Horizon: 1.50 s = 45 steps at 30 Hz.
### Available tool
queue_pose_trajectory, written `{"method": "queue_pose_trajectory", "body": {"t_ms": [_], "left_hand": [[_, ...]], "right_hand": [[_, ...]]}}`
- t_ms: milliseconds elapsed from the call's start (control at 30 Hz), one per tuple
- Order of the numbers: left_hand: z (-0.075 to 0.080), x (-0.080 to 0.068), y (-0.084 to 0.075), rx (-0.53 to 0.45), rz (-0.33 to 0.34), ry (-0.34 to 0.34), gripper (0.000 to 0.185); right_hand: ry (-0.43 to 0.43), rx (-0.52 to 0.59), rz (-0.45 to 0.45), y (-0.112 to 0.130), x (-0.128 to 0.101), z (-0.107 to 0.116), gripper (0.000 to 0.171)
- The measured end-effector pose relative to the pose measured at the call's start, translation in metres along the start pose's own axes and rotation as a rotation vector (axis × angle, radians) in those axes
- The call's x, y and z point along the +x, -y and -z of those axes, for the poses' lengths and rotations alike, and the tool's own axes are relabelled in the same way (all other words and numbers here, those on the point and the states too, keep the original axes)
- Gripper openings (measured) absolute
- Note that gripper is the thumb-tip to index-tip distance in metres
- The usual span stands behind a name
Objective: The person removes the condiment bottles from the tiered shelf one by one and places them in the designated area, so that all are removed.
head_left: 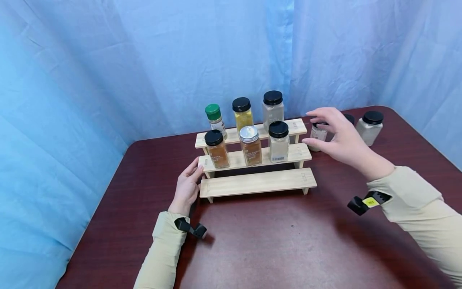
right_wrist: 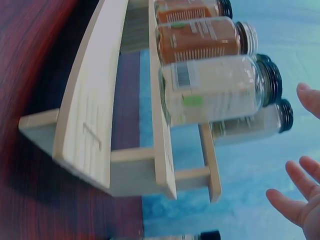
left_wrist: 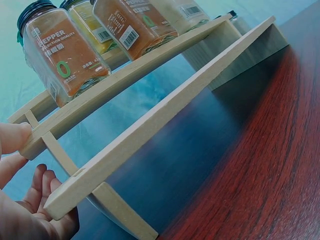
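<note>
A three-tier wooden spice rack (head_left: 258, 182) stands on the table. My left hand (head_left: 185, 186) pinches the left end of its middle shelf, thumb on top and fingers underneath. My right hand (head_left: 341, 138) is raised beyond the rack's right end, thumb and fingers spread apart around nothing. On the middle shelf are a black-lidded jar of orange-brown powder (head_left: 218, 155), a silver-lidded jar (head_left: 251, 152) and a black-lidded jar of pale powder (head_left: 279, 148). The top shelf bears a green-capped bottle (head_left: 215, 120), a yellow spice jar (head_left: 243, 116) and a grey spice jar (head_left: 273, 112). The lowest shelf is bare.
Behind my right hand stand a small labelled jar (head_left: 317, 134), another black lid (head_left: 349, 118) mostly hidden, and a black-lidded jar of pale contents (head_left: 369, 128). Blue curtains (head_left: 162, 60) hang around the dark red table (head_left: 260, 241).
</note>
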<state>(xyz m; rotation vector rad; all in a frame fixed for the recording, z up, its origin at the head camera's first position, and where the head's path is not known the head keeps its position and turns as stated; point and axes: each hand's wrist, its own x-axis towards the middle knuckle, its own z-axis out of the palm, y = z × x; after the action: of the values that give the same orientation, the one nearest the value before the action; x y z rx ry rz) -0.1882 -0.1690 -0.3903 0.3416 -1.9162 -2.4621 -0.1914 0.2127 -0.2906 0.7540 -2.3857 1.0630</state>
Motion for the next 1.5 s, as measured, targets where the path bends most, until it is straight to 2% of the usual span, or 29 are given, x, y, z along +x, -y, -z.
{"method": "queue_pose_trajectory", "body": {"t_ms": [200,500,833,1333,1500], "left_hand": [[0.001,0.001,0.002,-0.003,0.002,-0.001,0.049],[0.002,-0.001,0.003,-0.014,-0.006,0.006,0.049],[0.002,0.001,0.003,-0.009,0.009,-0.002,0.049],[0.001,0.0,0.001,-0.021,0.008,0.003,0.049],[0.0,0.001,0.0,-0.027,0.006,0.006,0.049]], "right_hand": [[0.016,-0.012,0.037,0.006,0.003,-0.01,0.059],[0.091,0.06,0.018,0.013,0.005,-0.025,0.058],[0.142,0.037,-0.023,0.016,0.006,-0.039,0.061],[0.152,0.02,-0.045,0.015,0.007,-0.047,0.06],[0.132,0.024,-0.048,0.013,0.006,-0.05,0.06]]}}
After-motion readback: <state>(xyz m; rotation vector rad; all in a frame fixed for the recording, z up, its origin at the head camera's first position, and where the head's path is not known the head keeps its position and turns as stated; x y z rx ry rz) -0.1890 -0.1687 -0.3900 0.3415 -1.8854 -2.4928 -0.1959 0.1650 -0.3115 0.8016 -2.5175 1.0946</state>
